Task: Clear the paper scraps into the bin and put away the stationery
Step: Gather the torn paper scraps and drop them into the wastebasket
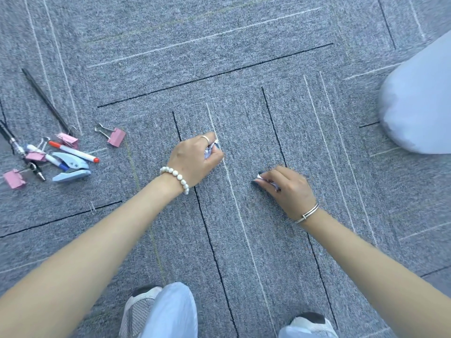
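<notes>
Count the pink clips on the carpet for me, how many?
4. One pink metal binder clip lies alone, nearest the left hand. One sits at the black pencil's tip, one under the pens, one at the far left. The pile could hide others.

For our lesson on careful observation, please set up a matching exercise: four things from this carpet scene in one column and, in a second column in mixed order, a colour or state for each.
Column A
1. plastic hole punch
2. lone binder clip with wire handles
3. beaded bracelet on the left wrist
4. crumpled paper scrap

Column B
a. white
b. pinched in the fingers of the left hand
c. pale blue
d. pink

Pairs: 1-c, 2-d, 3-a, 4-b
</notes>
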Demonstrator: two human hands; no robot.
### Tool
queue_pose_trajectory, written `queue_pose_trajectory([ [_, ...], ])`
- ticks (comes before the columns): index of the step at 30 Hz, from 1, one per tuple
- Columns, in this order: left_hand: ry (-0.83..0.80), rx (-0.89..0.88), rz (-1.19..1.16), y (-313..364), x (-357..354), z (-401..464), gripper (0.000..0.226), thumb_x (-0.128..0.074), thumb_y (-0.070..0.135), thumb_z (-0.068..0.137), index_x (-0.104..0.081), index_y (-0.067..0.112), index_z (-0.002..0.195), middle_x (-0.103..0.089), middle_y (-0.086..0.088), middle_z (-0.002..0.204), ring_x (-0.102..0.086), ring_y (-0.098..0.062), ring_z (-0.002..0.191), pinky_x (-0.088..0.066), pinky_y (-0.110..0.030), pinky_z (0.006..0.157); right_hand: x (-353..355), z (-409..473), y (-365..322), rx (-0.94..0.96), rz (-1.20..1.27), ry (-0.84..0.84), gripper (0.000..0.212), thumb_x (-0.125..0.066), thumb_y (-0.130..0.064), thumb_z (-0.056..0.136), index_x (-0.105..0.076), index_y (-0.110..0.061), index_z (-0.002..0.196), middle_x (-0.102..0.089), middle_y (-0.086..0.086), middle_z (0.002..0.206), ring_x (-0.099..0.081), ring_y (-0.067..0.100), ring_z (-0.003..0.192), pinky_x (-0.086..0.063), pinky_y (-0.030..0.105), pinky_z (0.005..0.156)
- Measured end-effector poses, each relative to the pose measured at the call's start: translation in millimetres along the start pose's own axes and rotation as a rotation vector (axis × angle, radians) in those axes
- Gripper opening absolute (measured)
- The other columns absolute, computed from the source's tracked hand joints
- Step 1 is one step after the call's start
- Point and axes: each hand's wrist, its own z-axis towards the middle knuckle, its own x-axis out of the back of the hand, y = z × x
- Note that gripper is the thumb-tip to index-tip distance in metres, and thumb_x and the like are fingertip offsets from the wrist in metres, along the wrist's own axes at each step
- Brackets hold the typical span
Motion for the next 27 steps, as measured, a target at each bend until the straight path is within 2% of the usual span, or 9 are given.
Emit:
queue_pose_trajectory([
  [6,-0.036,0.009,0.062,3.8,1.3,-0.4,0.02,-0.04,0.019,0.09,-0.054,0.008,0.081,-0.033,0.011,0.051,-0.029,-0.002,0.041,-0.02,-0.015,0.039,2.4,2.2,-2.1,-0.001,-0.044,-0.073,0.032,-0.05,-0.034,0.084,-0.056,-0.007,0.069,-0.054,0.002,0.057,-0.045,0.013,0.042,-0.034,0.017,0.037],
  [11,-0.013,-0.025,0.047,7.5,-0.4,-0.1,0.036,-0.027,0.03,0.084,-0.055,0.008,0.08,-0.032,0.012,0.05,-0.029,-0.002,0.039,-0.022,-0.014,0.037,7.2,7.6,-7.8,-0.086,-0.029,-0.188,0.028,-0.056,-0.03,0.081,-0.053,-0.005,0.07,-0.055,0.005,0.056,-0.046,0.015,0.039,-0.024,0.011,0.035],
  [13,-0.032,-0.029,0.067,8.7,-1.6,0.0,0.027,-0.034,0.024,0.087,-0.054,0.007,0.079,-0.032,0.012,0.05,-0.03,-0.002,0.04,-0.022,-0.015,0.037,9.6,8.9,-8.3,-0.123,-0.02,-0.223,0.025,-0.061,-0.026,0.08,-0.053,-0.003,0.072,-0.057,0.006,0.059,-0.048,0.016,0.042,-0.016,0.006,0.04],
  [15,-0.046,-0.028,0.086,10.0,-0.6,-0.3,0.021,-0.039,0.019,0.088,-0.054,0.007,0.079,-0.033,0.011,0.05,-0.03,-0.003,0.04,-0.022,-0.015,0.038,12.7,9.9,-9.1,-0.184,0.021,-0.236,0.025,-0.06,-0.026,0.082,-0.053,-0.002,0.076,-0.058,0.008,0.065,-0.05,0.019,0.047,-0.018,0.008,0.043],
  [17,-0.068,-0.048,0.096,13.1,4.3,0.0,0.024,-0.035,0.022,0.088,-0.052,0.008,0.078,-0.033,0.011,0.051,-0.032,-0.005,0.04,-0.022,-0.014,0.038,20.7,11.7,-10.6,-0.226,0.068,-0.249,0.027,-0.057,-0.029,0.084,-0.053,-0.002,0.081,-0.058,0.008,0.069,-0.049,0.019,0.05,-0.025,0.011,0.043],
  [19,-0.106,-0.091,0.126,19.2,14.8,3.7,0.026,-0.032,0.024,0.087,-0.05,0.01,0.077,-0.035,0.01,0.052,-0.035,-0.008,0.041,-0.024,-0.014,0.038,37.3,18.2,-11.4,-0.241,0.079,-0.241,0.028,-0.057,-0.029,0.084,-0.054,-0.002,0.082,-0.058,0.008,0.07,-0.046,0.016,0.051,-0.029,0.013,0.043],
  [22,-0.138,-0.17,0.217,37.2,42.0,16.3,0.022,-0.038,0.02,0.09,-0.055,0.007,0.084,-0.037,0.01,0.053,-0.034,-0.003,0.042,-0.025,-0.013,0.037,76.5,37.4,-11.6,-0.259,0.058,-0.147,0.026,-0.06,-0.026,0.082,-0.055,-0.001,0.079,-0.055,0.006,0.066,-0.042,0.013,0.051,-0.024,0.01,0.043],
  [24,-0.153,-0.221,0.26,57.1,63.3,28.2,0.02,-0.039,0.02,0.089,-0.054,0.009,0.083,-0.034,0.012,0.053,-0.031,-0.001,0.042,-0.025,-0.013,0.038,106.9,53.6,-13.2,-0.273,0.051,-0.08,0.025,-0.06,-0.025,0.082,-0.055,-0.001,0.079,-0.05,0.001,0.066,-0.042,0.013,0.054,-0.022,0.009,0.047],
  [27,-0.18,-0.279,0.269,100.0,95.8,45.3,0.018,-0.037,0.022,0.089,-0.047,0.013,0.078,-0.034,0.011,0.054,-0.033,-0.005,0.044,-0.03,-0.015,0.041,150.0,74.7,-17.8,-0.257,0.059,-0.039,0.027,-0.059,-0.028,0.083,-0.056,-0.001,0.081,-0.048,-0.001,0.071,-0.044,0.014,0.061,-0.023,0.009,0.051],
])
